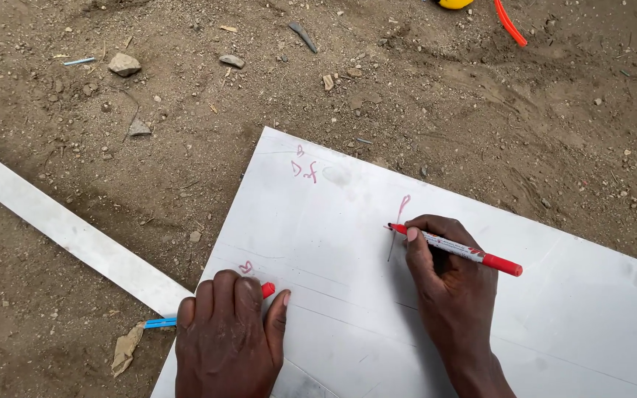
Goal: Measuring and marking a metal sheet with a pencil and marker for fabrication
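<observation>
Pinching a red marker (457, 249), the right hand (447, 276) touches its tip to the white sheet (554, 317) lying on the dirt ground (149, 169). Near left, the left hand (228, 332) presses flat, fingers together, over a red cap (267, 290).

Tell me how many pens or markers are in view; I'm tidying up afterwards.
2. A red marker is held in the right hand, tip on the white sheet. A blue pen pokes out from under the left hand, which may hide more.
</observation>
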